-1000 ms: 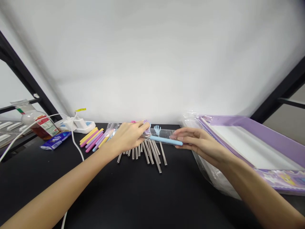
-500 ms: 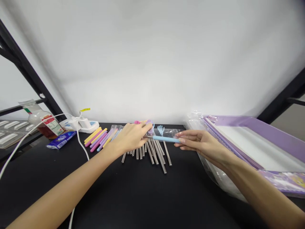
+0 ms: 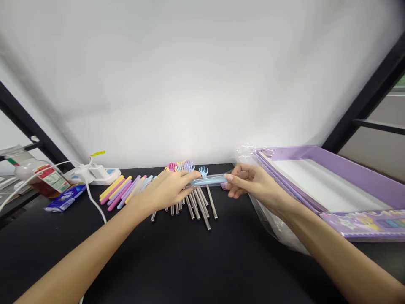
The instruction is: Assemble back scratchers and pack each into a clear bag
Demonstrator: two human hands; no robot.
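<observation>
A thin light-blue handle inside a clear plastic sleeve (image 3: 209, 181) hangs just above the black table, held at both ends. My left hand (image 3: 169, 189) pinches its left end and my right hand (image 3: 249, 182) pinches its right end, fingers curled. Under the sleeve lies a fan of several metal rods (image 3: 195, 203) tipped with small coloured plastic hand shapes (image 3: 185, 166). Left of my left hand lies a row of pastel handle sleeves (image 3: 122, 188).
A purple tray (image 3: 329, 179) wrapped in clear plastic sits at the right. At the far left are a white power strip (image 3: 95, 172) with a cable, a blue packet (image 3: 61, 198) and a bottle (image 3: 34, 174). Black frame bars rise at both sides.
My right hand has slid left along the blue handle and curled its fingers round the sleeve's end. The view has shifted slightly to the right.
</observation>
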